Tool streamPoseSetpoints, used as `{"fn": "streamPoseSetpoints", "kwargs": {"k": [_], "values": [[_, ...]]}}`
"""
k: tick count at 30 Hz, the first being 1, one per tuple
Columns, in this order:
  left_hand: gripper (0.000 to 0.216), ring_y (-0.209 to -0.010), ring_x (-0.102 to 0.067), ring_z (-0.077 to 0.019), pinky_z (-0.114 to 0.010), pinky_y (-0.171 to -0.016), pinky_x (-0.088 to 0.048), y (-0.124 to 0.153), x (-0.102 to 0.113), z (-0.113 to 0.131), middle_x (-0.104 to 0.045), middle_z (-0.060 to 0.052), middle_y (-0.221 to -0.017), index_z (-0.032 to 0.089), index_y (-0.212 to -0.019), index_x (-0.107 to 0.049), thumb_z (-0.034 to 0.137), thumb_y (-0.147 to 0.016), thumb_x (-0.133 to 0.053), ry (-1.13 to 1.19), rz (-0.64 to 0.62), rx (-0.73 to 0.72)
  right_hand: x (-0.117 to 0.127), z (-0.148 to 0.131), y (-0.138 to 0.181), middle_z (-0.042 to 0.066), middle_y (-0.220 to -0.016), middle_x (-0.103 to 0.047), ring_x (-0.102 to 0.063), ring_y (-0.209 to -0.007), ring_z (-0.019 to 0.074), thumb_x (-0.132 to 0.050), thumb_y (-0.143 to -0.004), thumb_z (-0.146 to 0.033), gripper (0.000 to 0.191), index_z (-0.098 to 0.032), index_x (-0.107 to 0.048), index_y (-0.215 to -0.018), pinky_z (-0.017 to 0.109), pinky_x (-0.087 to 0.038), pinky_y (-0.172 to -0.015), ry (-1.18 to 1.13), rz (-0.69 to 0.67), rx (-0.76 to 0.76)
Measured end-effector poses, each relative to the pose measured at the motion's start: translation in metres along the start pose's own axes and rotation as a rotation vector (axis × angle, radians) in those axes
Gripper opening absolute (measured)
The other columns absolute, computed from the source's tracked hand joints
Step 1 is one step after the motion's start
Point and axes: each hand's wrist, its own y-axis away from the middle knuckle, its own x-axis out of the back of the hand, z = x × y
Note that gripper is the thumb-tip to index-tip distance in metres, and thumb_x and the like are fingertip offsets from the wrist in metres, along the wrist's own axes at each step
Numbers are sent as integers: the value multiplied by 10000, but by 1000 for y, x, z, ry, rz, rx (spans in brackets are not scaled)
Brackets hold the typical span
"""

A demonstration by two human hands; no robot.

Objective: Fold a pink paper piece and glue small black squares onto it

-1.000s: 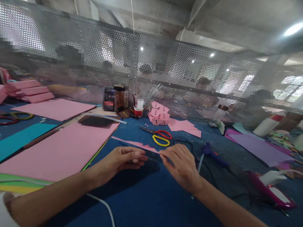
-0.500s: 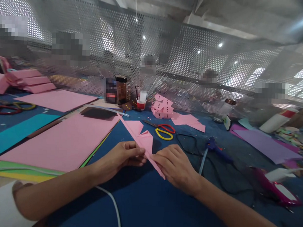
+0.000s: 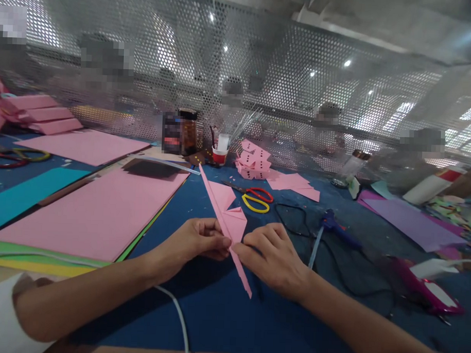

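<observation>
A long pink paper cut-out [image 3: 227, 217] with pointed flaps stands tilted on edge above the blue table [image 3: 230, 315]. My left hand [image 3: 196, 242] pinches it from the left side near the middle, fingers closed on the paper. From the right, my right hand [image 3: 273, 257] pinches the same strip with thumb and fingers. The strip's lower tip points down toward me, its upper end toward the far side.
Large pink sheets [image 3: 99, 213] lie left over green and yellow paper. Red-and-yellow scissors [image 3: 254, 199], a stack of pink dotted pieces [image 3: 253, 164], jars [image 3: 186, 138], a blue glue gun [image 3: 332, 226] and a pink one [image 3: 428, 289] with cables surround my hands. A perforated metal screen [image 3: 262, 85] stands behind; people sit beyond it.
The pink cut-out went from lying flat and edge-on between my hands to standing tilted upright. Both hands kept their pinch and moved slightly closer to me.
</observation>
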Motion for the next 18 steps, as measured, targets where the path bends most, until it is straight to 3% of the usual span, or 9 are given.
{"fn": "streamPoseSetpoints", "kwargs": {"k": [18], "values": [[217,-656,-575,-138,-256,-664,-478,0,0,-4,-617,-3,-694,153,-718,-634,290,-628,-776,-53,13,-100,-4,-1,-2,14,-871,-625,-523,-887,163,-481,-938,-191,148,-198,-607,-1016,365,-311,-798,-53,6,2]]}}
